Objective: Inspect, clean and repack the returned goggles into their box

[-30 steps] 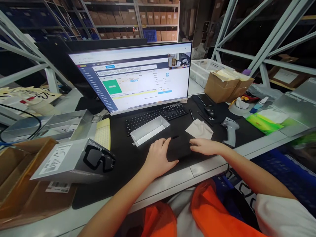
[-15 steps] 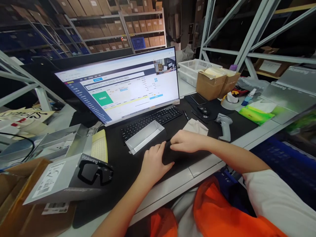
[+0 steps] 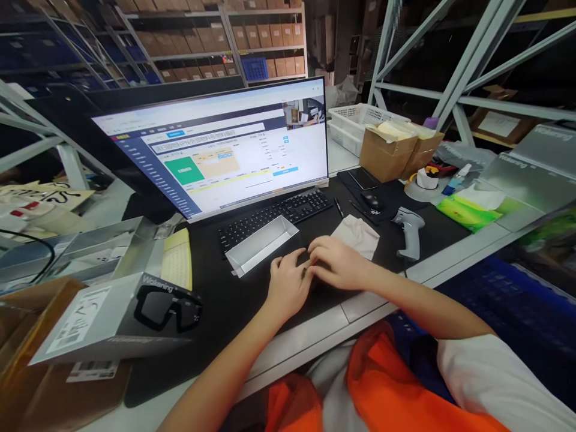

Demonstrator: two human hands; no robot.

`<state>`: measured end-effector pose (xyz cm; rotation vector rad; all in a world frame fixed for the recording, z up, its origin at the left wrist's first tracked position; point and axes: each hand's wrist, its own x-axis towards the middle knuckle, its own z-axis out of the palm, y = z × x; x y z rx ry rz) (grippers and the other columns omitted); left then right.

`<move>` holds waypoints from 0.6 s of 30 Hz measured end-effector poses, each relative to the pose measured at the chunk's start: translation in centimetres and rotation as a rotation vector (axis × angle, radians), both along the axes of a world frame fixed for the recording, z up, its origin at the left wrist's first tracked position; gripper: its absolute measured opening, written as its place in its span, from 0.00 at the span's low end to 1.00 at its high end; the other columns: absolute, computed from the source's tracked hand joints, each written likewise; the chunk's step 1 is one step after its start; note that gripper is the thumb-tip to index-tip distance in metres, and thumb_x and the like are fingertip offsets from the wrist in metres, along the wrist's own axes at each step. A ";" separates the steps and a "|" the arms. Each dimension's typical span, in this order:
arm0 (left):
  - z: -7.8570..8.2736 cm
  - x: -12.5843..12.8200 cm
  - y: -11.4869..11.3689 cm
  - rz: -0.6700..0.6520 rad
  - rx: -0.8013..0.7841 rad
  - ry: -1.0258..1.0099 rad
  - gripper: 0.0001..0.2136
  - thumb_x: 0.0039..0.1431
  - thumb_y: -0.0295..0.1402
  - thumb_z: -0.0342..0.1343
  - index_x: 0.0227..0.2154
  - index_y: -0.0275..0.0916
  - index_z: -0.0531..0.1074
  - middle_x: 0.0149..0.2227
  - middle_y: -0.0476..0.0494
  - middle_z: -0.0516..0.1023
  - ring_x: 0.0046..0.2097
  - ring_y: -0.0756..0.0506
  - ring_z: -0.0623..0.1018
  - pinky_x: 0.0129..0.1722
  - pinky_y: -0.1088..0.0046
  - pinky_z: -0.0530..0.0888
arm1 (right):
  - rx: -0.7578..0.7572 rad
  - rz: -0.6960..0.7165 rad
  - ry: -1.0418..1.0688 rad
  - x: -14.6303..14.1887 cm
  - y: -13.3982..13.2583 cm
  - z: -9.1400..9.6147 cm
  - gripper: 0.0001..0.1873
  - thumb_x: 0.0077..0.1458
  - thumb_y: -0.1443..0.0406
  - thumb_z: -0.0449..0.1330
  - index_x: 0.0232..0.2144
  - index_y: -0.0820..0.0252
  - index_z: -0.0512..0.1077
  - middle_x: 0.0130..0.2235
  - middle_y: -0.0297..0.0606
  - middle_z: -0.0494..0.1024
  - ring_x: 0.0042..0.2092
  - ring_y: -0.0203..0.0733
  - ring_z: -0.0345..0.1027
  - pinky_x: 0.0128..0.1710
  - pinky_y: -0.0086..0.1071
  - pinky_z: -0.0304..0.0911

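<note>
My left hand and my right hand meet over the black desk mat, fingers bent and fingertips close together. Something dark may sit between them, but against the black mat I cannot make it out. Just beyond my left hand lies an open silver box tray, partly over the keyboard. A pale cloth pouch rests flat beside my right hand. To the left, a silver box with sunglasses pictured on it stands on a brown carton.
A lit monitor stands behind the keyboard. On the right are a barcode scanner, a mouse, a green tissue pack and brown boxes. Yellow paper and open silver boxes are on the left.
My hands have come closer together, the fingertips now meeting where a dark gap showed between them. The left hand has turned with its thumb drawn in. The view has shifted slightly.
</note>
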<state>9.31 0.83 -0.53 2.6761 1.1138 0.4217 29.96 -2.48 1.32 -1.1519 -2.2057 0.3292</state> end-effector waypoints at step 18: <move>-0.4 -5.5 -0.7 0.323 -0.175 -0.749 0.22 0.72 0.45 0.42 0.25 0.38 0.68 0.55 0.37 0.73 0.55 0.42 0.75 0.55 0.64 0.72 | -0.001 -0.031 0.104 2.6 0.3 -2.3 0.05 0.64 0.66 0.56 0.33 0.57 0.68 0.48 0.45 0.71 0.48 0.46 0.69 0.49 0.42 0.67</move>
